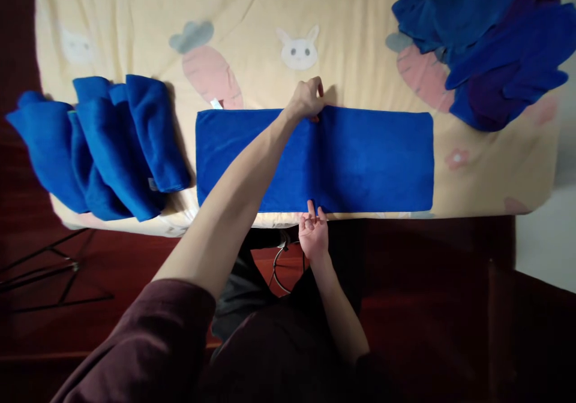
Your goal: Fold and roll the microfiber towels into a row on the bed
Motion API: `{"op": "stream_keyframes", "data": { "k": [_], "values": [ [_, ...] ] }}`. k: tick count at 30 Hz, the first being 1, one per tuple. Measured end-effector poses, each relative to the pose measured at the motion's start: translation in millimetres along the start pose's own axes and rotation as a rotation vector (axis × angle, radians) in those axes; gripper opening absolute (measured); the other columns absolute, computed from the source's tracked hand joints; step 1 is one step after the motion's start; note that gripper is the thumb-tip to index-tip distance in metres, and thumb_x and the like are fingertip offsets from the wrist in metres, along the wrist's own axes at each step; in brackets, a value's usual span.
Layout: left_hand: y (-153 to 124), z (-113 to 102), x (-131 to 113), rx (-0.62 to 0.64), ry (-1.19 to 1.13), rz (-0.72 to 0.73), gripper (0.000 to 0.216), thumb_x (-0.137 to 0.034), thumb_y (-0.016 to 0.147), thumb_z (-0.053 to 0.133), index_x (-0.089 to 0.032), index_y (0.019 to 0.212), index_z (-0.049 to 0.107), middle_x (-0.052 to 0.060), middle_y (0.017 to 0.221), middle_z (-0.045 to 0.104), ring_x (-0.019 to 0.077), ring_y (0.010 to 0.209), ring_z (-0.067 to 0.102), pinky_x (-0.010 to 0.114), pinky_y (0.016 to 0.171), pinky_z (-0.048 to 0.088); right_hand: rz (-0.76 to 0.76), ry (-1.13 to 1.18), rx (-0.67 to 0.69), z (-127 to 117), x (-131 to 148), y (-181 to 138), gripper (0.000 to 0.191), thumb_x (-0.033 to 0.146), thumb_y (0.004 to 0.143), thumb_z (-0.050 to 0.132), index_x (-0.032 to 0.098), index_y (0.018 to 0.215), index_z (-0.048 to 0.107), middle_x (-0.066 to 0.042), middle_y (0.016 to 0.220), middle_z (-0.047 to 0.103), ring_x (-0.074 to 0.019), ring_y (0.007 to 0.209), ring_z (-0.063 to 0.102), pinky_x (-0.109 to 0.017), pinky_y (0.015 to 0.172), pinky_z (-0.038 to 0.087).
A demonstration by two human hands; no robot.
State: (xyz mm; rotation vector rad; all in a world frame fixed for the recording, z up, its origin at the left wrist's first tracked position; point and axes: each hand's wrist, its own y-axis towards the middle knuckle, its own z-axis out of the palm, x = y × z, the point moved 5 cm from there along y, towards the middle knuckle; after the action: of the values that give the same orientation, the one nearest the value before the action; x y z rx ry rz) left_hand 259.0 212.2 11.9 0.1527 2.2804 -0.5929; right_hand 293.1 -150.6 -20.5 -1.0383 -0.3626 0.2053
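Dark maroon sleeve (157,319) comes first, low on the left, its bare forearm slanting up across the view; the wearer's dark-clad legs (245,280) show beneath. Next comes the right hand (314,236), palm up at the near edge of a blue cloth (378,163), its grip loosely open, thumb and one finger apart at the cloth's edge and the others curled, with no fabric visibly pinched. Directly in front of the person, that cloth lies flat on a cream printed cover (360,31), its long axis running left to right, square across the body, one short end pointing left and the other right. From the right hand it extends away and to both sides; this hand is nearer the near edge. A shadowed crease runs crosswise near its middle, between the two hands. At the far edge, by that crease, the left hand (306,98) is bent down with fingers curled; whether its grip has hold of the fabric cannot be told. Folded blue cloths (105,145) lie to the left, and a crumpled blue pile (504,73) lies farther off, right.
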Motion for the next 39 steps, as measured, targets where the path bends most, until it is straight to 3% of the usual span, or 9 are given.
{"op": "stream_keyframes", "data": {
  "k": [3,5,8,11,16,21,29,35,39],
  "values": [
    [-4.6,-0.1,0.3,-0.049,-0.037,-0.015,0.041,-0.04,0.104,0.07,-0.018,0.137,0.059,0.013,0.115,0.075,0.0301,0.108,0.079,0.045,0.099,0.063,-0.026,-0.012,-0.028,-3.7,-0.2,1.0,0.017,0.032,0.109,0.054,0.027,0.102,0.069,0.003,0.098,0.079,-0.0101,0.052,0.032,-0.021,0.07,0.06],
    [-6.0,1.0,-0.3,-0.063,-0.04,-0.016,0.038,-0.038,0.103,0.07,-0.02,0.135,0.061,0.012,0.113,0.076,0.0292,0.108,0.079,0.043,0.099,0.063,-0.048,-0.035,-0.039,-6.6,-1.3,2.5,0.018,0.032,0.109,0.054,0.027,0.097,0.066,0.001,0.113,0.082,-0.0101,0.051,0.029,-0.022,0.062,0.056],
    [-3.3,3.6,-1.4,-0.057,-0.011,-0.008,0.033,-0.034,0.1,0.069,-0.02,0.131,0.065,0.012,0.11,0.078,0.0296,0.107,0.078,0.042,0.099,0.062,-0.113,-0.119,-0.018,-10.5,-3.0,4.5,0.026,0.041,0.109,0.056,0.026,0.09,0.066,0.002,0.087,0.079,-0.0098,0.048,0.02,-0.024,0.056,0.051],
    [2.6,3.2,-1.4,-0.055,0.051,-0.031,0.034,-0.027,0.097,0.068,-0.017,0.129,0.068,0.015,0.113,0.079,0.0304,0.1,0.079,0.043,0.093,0.062,-0.213,-0.233,-0.019,-15.2,-4.0,3.7,0.036,0.05,0.106,0.062,0.024,0.082,0.068,0.006,0.057,0.056,-0.009,0.045,0.022,-0.027,0.057,0.047],
    [9.3,-1.6,-0.2,-0.095,0.084,-0.035,0.034,-0.025,0.095,0.068,-0.02,0.128,0.068,0.011,0.111,0.08,0.0238,0.087,0.078,0.035,0.08,0.062,-0.289,-0.273,-0.074,-20.2,-7.2,-0.3,0.038,0.055,0.106,0.058,0.024,0.087,0.07,0.008,0.053,0.048,-0.0109,0.047,0.027,-0.029,0.062,0.049],
    [14.4,5.3,11.7,-0.133,0.087,-0.002,0.027,-0.028,0.096,0.066,-0.022,0.122,0.069,0.007,0.098,0.08,0.0202,0.079,0.075,0.031,0.076,0.06,-0.289,-0.241,-0.024,-13.4,-4.3,3.1,0.056,0.06,0.101,0.069,0.027,0.065,0.041,0.011,0.053,0.033,-0.0076,0.045,0.023,-0.025,0.049,0.034],
    [8.6,4.7,7.6,0.013,0.178,0.021,0.035,-0.042,0.099,0.07,-0.018,0.124,0.072,0.008,0.096,0.077,0.0248,0.1,0.075,0.033,0.089,0.057,-0.465,-0.444,-0.04,-13.6,0.3,1.2,0.055,0.062,0.09,0.078,0.026,0.068,0.043,0.011,0.049,0.043,-0.0083,0.046,0.039,-0.026,0.053,0.036],
    [10.6,-12.4,-4.4,-0.089,0.231,0.076,0.028,-0.036,0.093,0.074,-0.022,0.118,0.076,0.008,0.11,0.08,0.0239,0.11,0.07,0.035,0.094,0.055,-0.887,-0.888,-0.2,-25.1,8.4,-11.1,0.059,0.063,0.102,0.059,0.024,0.058,0.061,0.001,0.055,0.065,-0.0132,0.052,0.056,-0.03,0.068,0.047],
    [19.7,-3.5,5.1,-0.098,0.197,0.103,0.037,-0.045,0.099,0.065,-0.02,0.126,0.073,0.009,0.113,0.08,0.0244,0.124,0.065,0.038,0.103,0.053,-0.92,-0.954,-0.19,-31.7,3.9,-9.3,0.06,0.063,0.103,0.057,0.026,0.056,0.062,0.001,0.053,0.065,-0.0141,0.051,0.056,-0.03,0.068,0.048]
  ]
}}
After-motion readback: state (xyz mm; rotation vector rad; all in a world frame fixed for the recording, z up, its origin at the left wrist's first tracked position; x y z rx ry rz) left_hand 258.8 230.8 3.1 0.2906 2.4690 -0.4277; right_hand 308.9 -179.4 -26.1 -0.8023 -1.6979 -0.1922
